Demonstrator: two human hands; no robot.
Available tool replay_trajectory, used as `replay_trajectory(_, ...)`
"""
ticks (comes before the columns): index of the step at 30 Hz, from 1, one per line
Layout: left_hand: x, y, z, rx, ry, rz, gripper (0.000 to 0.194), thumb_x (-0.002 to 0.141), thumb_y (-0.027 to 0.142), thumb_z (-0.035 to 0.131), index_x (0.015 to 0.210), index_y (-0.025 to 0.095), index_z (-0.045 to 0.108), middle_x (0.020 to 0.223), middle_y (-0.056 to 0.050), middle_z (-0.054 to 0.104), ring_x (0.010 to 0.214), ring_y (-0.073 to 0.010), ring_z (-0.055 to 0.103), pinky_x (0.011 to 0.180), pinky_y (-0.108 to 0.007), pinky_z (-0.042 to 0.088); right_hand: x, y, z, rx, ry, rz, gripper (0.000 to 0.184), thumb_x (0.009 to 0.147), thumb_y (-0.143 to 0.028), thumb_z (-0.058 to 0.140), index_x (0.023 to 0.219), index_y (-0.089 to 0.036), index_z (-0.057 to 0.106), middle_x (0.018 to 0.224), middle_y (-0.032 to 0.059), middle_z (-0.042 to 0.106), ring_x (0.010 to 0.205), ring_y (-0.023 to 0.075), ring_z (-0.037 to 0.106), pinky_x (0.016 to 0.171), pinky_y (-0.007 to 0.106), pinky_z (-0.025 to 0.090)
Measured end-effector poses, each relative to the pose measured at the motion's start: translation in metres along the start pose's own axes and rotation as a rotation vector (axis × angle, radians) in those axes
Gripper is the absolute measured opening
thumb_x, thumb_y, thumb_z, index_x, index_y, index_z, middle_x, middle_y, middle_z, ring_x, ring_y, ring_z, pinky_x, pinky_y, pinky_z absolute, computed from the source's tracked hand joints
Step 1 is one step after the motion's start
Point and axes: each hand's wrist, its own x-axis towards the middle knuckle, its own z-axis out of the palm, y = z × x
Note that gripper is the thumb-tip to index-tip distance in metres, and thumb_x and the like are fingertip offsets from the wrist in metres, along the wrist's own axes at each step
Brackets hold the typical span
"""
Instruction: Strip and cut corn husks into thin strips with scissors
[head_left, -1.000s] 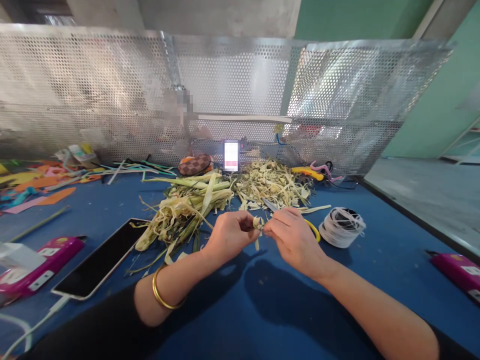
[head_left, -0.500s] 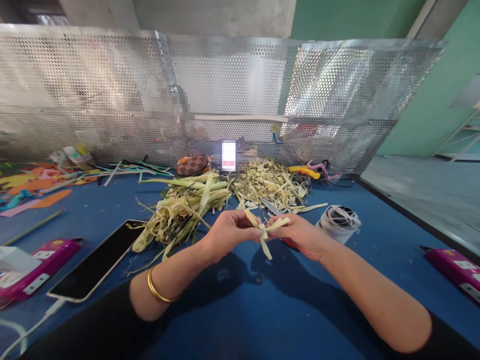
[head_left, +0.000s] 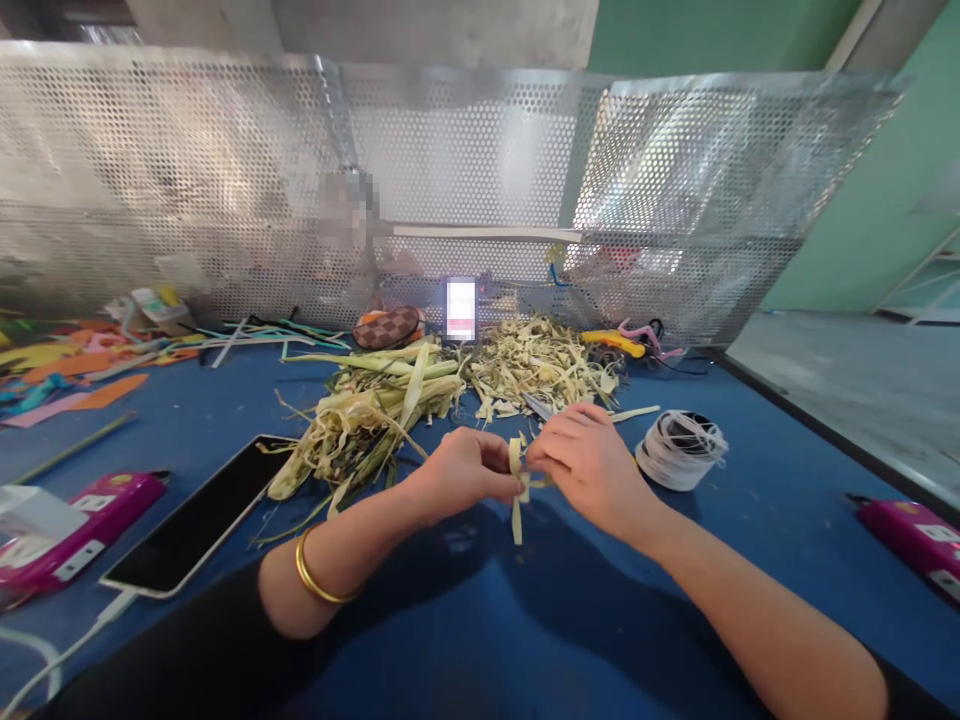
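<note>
Pale corn husk strips (head_left: pixel 517 522), crossed or folded over one another, are held above the blue table. My left hand (head_left: pixel 466 468) pinches them between thumb and fingers from the left, one end standing up and another hanging down. From the right, my right hand (head_left: pixel 589 458) is closed with its fingertips at the same strips; its palm faces down and hides part of them. Just behind it show the metal blades of scissors (head_left: pixel 537 407). A bundle of corn husks (head_left: pixel 367 425) lies beyond my left hand, and a heap of husk scraps (head_left: pixel 536 365) behind both hands.
A spool of white cord (head_left: pixel 681 452) stands right of my right hand. At left lie a phone (head_left: pixel 195 520) on a cable and a purple power strip (head_left: pixel 86 530). A checked pouch (head_left: pixel 386 328), a lit phone (head_left: pixel 460 308) and a yellow-handled tool (head_left: pixel 613 343) line the perforated metal screen (head_left: pixel 465 150).
My right hand has turned palm-down and shifted its hold over the strips. The husk strips have turned, one end now pointing straight up and another straight down. My left hand keeps its pinch.
</note>
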Motion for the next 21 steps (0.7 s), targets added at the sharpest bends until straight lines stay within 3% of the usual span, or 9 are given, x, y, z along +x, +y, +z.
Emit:
replay_trajectory(3, -0.004, 0.009, 0.000, -0.147, -0.185, -0.058, 0.017, 0.055, 0.020, 0.075, 0.067, 0.013, 0.066, 0.060, -0.001, 0.066, 0.056, -0.0119, 0.059, 0.059, -0.024, 0.046, 0.003, 0.010, -0.005, 0.446, -0.276, 0.330, 0.010, 0.075, -0.019, 0.062, 0.065, -0.018, 0.063, 0.062, -0.0020, 0.057, 0.064, 0.0129, 0.049, 0.068, 0.029, 0.036)
replay_trajectory(5, -0.006, 0.013, 0.000, -0.221, -0.188, -0.037, 0.018, 0.054, 0.021, 0.077, 0.067, 0.013, 0.066, 0.061, -0.001, 0.066, 0.055, -0.0111, 0.059, 0.060, -0.024, 0.046, 0.003, 0.014, -0.005, 0.735, -0.377, 0.556, 0.012, 0.070, -0.027, 0.067, 0.063, -0.017, 0.063, 0.059, -0.0032, 0.056, 0.059, 0.0113, 0.047, 0.061, 0.027, 0.035)
replay_trajectory(8, -0.005, 0.014, 0.000, -0.308, -0.083, 0.014, 0.022, 0.054, 0.022, 0.080, 0.068, 0.013, 0.066, 0.060, -0.001, 0.067, 0.055, -0.0109, 0.059, 0.061, -0.024, 0.047, 0.001, 0.014, 0.002, 1.044, -0.342, 0.760, 0.022, 0.059, -0.035, 0.076, 0.060, -0.017, 0.065, 0.058, -0.0029, 0.059, 0.058, 0.0106, 0.048, 0.062, 0.026, 0.037)
replay_trajectory(13, 0.002, 0.007, 0.000, -0.392, 0.146, 0.086, 0.025, 0.054, 0.025, 0.079, 0.070, 0.013, 0.065, 0.063, -0.001, 0.067, 0.056, -0.0109, 0.059, 0.063, -0.025, 0.048, -0.002, 0.010, 0.017, 1.310, -0.177, 0.866, 0.027, 0.052, -0.035, 0.082, 0.064, -0.016, 0.067, 0.067, 0.0002, 0.065, 0.072, 0.0137, 0.057, 0.077, 0.029, 0.040)
replay_trajectory(15, 0.005, 0.004, 0.000, -0.380, 0.221, 0.105, 0.021, 0.056, 0.023, 0.077, 0.069, 0.013, 0.065, 0.062, -0.001, 0.066, 0.056, -0.0106, 0.058, 0.062, -0.024, 0.048, -0.003, 0.008, 0.021, 1.272, -0.115, 0.871, 0.024, 0.058, -0.037, 0.078, 0.066, -0.017, 0.066, 0.067, -0.0005, 0.063, 0.069, 0.0139, 0.056, 0.073, 0.029, 0.040)
replay_trajectory(17, 0.006, 0.001, 0.000, -0.311, 0.286, 0.111, 0.015, 0.058, 0.020, 0.073, 0.068, 0.013, 0.065, 0.060, 0.000, 0.064, 0.056, -0.0105, 0.058, 0.060, -0.023, 0.047, -0.004, 0.005, 0.023, 1.068, -0.064, 0.799, 0.020, 0.067, -0.036, 0.072, 0.066, -0.018, 0.064, 0.064, -0.0011, 0.060, 0.065, 0.0146, 0.053, 0.067, 0.029, 0.039)
replay_trajectory(21, 0.007, -0.007, 0.002, -0.101, 0.313, 0.109, 0.010, 0.059, 0.017, 0.069, 0.068, 0.014, 0.065, 0.063, 0.000, 0.066, 0.061, -0.0128, 0.060, 0.060, -0.023, 0.046, -0.005, -0.003, 0.019, 0.286, 0.084, 0.286, 0.017, 0.082, -0.023, 0.055, 0.067, -0.019, 0.062, 0.070, 0.0029, 0.059, 0.071, 0.0179, 0.050, 0.067, 0.032, 0.035)
